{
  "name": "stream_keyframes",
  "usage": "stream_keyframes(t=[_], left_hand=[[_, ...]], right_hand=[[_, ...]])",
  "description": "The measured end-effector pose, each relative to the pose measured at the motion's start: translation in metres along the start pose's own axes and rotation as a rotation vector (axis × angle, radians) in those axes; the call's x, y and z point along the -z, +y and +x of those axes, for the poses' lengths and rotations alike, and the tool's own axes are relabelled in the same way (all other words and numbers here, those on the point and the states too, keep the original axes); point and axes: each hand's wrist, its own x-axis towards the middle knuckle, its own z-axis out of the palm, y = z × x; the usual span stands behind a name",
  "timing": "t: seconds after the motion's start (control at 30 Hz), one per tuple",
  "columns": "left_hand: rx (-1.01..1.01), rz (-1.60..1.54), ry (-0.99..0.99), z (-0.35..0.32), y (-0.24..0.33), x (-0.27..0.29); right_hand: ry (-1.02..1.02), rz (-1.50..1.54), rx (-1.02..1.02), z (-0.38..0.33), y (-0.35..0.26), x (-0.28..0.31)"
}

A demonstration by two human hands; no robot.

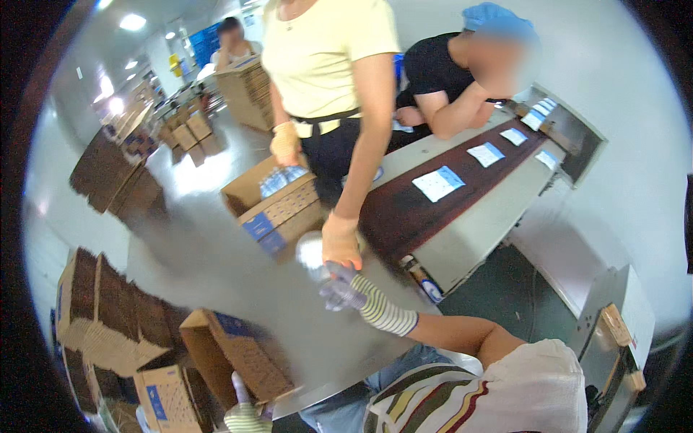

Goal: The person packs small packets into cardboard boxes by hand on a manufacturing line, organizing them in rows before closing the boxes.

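Packing workshop, conveyor [469, 256] (dark belt [401, 222]), cardboard stacks [112, 307]

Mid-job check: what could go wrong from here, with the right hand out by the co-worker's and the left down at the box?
The shiny thing beside the right hand and the co-worker's hand might drop if neither grips it well; blur hides who holds it.
The box by the left hand sits tilted, so it could slip or tip.
Packets lie on the belt; if it runs, one might fall off.
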Motion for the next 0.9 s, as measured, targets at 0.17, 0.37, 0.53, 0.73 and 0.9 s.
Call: stream_keyframes(t=[0.17, 0.37, 0.53, 0.73, 0.9], left_hand=[[0.041, -0.049, -0.078, 0.006, -0.011, -0.021], [0.087, 0.007, -0.115, 0.010, 0.011, 0.001], [-0.005, -0.093, -0.040, 0.011, 0.016, 0.008], [-0.080, -0.135, -0.003, 0.019, 0.018, 0.013], [-0.067, -0.141, -0.030, 0.019, 0.017, 0.008]], right_hand=[[0.024, -0.094, -0.040, 0.013, -0.008, -0.008], [-0.054, -0.113, 0.177, 0.043, -0.055, -0.025], [0.106, -0.011, 0.307, 0.026, -0.132, -0.012], [0.432, 0.238, 0.419, 0.021, -0.212, 0.065], [0.482, 0.225, 0.652, 0.050, -0.279, 0.144]])
